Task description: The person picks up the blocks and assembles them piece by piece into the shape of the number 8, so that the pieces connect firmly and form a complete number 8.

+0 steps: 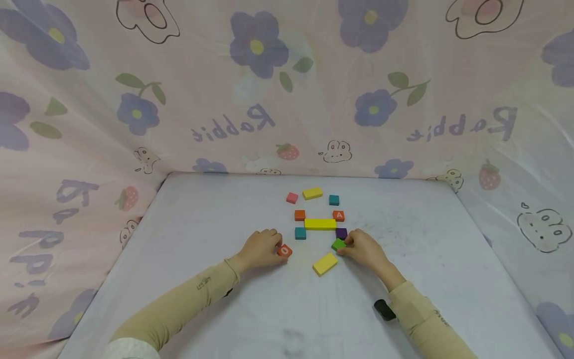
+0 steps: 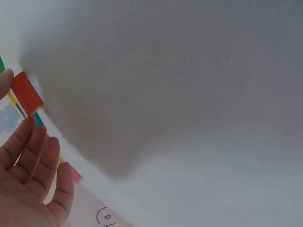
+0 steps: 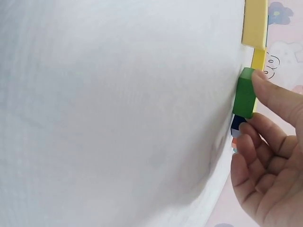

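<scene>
My left hand [image 1: 261, 249] pinches an orange block [image 1: 284, 251] with a white round letter on top, between thumb and fingertips. On the other side, my right hand [image 1: 365, 252] pinches a green block [image 1: 338, 245] just in front of a purple block [image 1: 342, 233]. In the right wrist view the green block [image 3: 245, 93] sits between thumb and index finger. A long yellow block [image 1: 320, 224] lies crosswise behind the hands. At its left end are a teal block [image 1: 300, 233] and an orange block [image 1: 299, 215]; at its right, an orange block marked A [image 1: 339, 216].
Nearer than the hands, a yellow block [image 1: 325, 264] lies slanted. Farther back stand a pink block [image 1: 292, 198], another yellow block [image 1: 312, 193] and a teal block [image 1: 334, 200]. All rest on a white tabletop [image 1: 202, 209], with a printed curtain [image 1: 305, 109] behind it.
</scene>
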Demonstrator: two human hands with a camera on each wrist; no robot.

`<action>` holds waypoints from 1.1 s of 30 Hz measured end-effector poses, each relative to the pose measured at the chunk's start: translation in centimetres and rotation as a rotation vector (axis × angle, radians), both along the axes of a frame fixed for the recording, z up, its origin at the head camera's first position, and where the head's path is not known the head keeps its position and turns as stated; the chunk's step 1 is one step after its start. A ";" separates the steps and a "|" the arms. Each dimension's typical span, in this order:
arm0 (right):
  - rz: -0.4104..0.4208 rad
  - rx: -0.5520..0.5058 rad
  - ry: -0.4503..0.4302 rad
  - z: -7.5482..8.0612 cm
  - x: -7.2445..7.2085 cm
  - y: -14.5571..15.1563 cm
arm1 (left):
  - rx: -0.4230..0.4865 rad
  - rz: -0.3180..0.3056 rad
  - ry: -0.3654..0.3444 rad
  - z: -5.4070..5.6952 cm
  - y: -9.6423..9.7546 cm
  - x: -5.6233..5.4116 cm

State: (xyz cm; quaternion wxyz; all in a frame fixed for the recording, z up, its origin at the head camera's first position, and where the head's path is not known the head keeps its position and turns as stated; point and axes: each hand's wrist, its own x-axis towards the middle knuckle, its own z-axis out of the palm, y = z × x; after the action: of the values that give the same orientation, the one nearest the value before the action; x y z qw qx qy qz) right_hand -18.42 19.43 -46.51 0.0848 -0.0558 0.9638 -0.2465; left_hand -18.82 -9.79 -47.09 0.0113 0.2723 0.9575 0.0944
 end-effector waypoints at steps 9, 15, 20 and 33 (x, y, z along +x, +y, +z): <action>-0.010 0.016 -0.012 0.0 -0.1 0.1 | 0.026 -0.015 -0.010 -0.1 0.5 0.0; -0.020 0.012 -0.024 0.0 -0.2 0.0 | 0.040 -0.033 0.007 -0.1 1.3 -0.1; -0.016 0.008 -0.024 -0.1 -0.2 0.1 | 0.035 -0.040 -0.006 0.0 2.1 -0.2; -0.016 0.012 -0.034 0.2 -0.2 -0.1 | 0.069 -0.006 -0.051 0.0 4.4 -0.6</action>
State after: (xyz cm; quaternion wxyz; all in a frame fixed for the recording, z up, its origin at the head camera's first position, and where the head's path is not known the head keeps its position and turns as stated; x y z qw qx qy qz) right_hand -18.61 19.38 -46.35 0.0994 -0.0435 0.9642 -0.2421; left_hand -19.39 -5.40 -47.10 0.0266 0.2729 0.9523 0.1341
